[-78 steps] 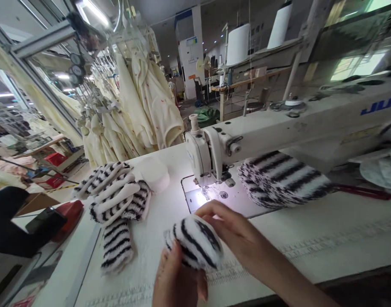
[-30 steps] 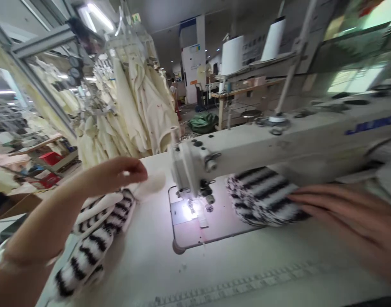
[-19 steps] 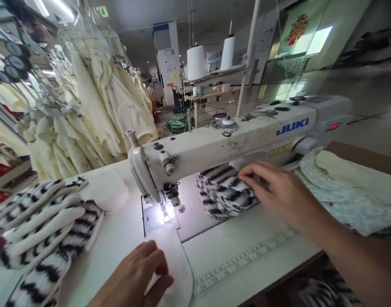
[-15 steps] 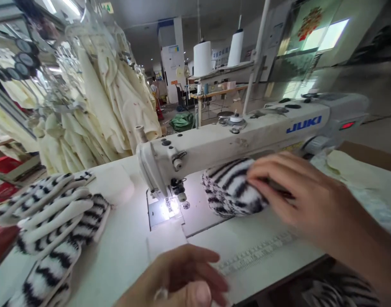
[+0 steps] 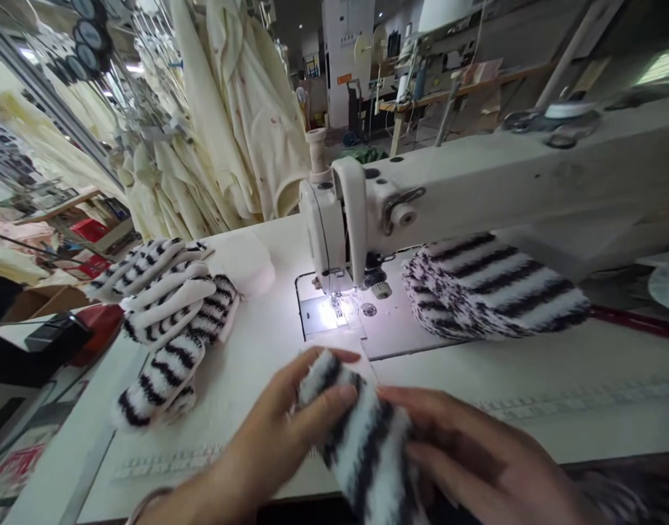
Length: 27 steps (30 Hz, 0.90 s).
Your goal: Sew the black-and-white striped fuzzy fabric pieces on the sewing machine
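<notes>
A black-and-white striped fluffy fabric piece (image 5: 361, 437) is held between my two hands, in front of the sewing machine. My left hand (image 5: 296, 415) pinches its upper end, thumb on top. On its right edge, my right hand (image 5: 455, 452) grips with thumb and fingers. Beyond the hands, the lit needle and presser foot (image 5: 337, 302) of the sewing machine (image 5: 367, 211) stand over the metal plate, with no fabric under them. A stack of similar striped pieces (image 5: 493, 292) lies under the machine arm. The lower end of the held piece runs out of view.
Striped pieces with pale edging (image 5: 175, 321) lie heaped on the left of the white table (image 5: 258, 386). A printed ruler (image 5: 575, 405) runs along the front edge. Cream garments (image 5: 241, 109) hang behind the machine. A dark red strip (image 5: 635, 321) lies right of the stack.
My right hand has moved from the stack toward the front with a striped piece. My left hand, empty before, now grips it too. The view has swung left and closer.
</notes>
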{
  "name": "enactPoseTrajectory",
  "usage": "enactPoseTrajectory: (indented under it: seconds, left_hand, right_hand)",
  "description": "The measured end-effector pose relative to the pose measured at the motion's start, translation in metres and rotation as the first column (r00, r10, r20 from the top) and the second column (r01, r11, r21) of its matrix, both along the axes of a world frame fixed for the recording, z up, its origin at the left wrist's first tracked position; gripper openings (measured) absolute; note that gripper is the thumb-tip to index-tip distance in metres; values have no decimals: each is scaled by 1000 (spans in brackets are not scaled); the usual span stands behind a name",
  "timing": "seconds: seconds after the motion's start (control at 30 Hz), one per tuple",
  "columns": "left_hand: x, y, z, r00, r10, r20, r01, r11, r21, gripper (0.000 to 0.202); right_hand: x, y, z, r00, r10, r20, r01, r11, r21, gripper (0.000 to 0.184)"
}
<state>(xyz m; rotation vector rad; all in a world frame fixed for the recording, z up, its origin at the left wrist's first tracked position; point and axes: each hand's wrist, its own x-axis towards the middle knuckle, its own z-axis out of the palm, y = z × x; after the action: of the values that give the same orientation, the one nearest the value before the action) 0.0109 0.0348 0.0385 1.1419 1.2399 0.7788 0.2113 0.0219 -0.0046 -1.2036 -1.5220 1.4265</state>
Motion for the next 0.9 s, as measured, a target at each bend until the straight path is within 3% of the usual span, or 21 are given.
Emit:
enactPoseTrajectory:
  seconds: [0.07,0.13,0.27,0.37,0.47,0.6,0.73,0.9]
  left_hand:
    - [-10,21,5,959,-47,-280,98,980,172,34]
    - [-18,41,1,872,-68,-485,221,939,264,34]
    - [-24,64,-13,725,-45,-687,323,904,281,44]
    - [-24,66,-14,696,-43,-717,349,893,285,46]
    - [-25,65,-11,718,-49,-694,335,899,283,41]
    - [-26,68,-19,723,-19,-690,316,898,306,38]
    - [-24,71,-30,726,21,-687,284,901,328,22]
    - [-21,71,-24,765,9,-645,254,915,313,14]
  right_hand:
    - [-12,13,5,1000,-12,-17,11,999,-30,29]
    - [-19,22,4,994,-68,83,66,997,29,27]
    - [-22,27,-7,927,-127,353,31,964,265,17]
    - [-20,25,-9,903,-125,411,-13,948,318,18]
    - [-19,21,-7,892,-127,434,-28,942,334,20]
    - [-21,19,-15,842,-150,518,-126,879,459,28]
    - [-22,16,-26,813,-188,551,-183,815,550,33]
    - [-18,13,-26,800,-122,587,-287,781,554,41]
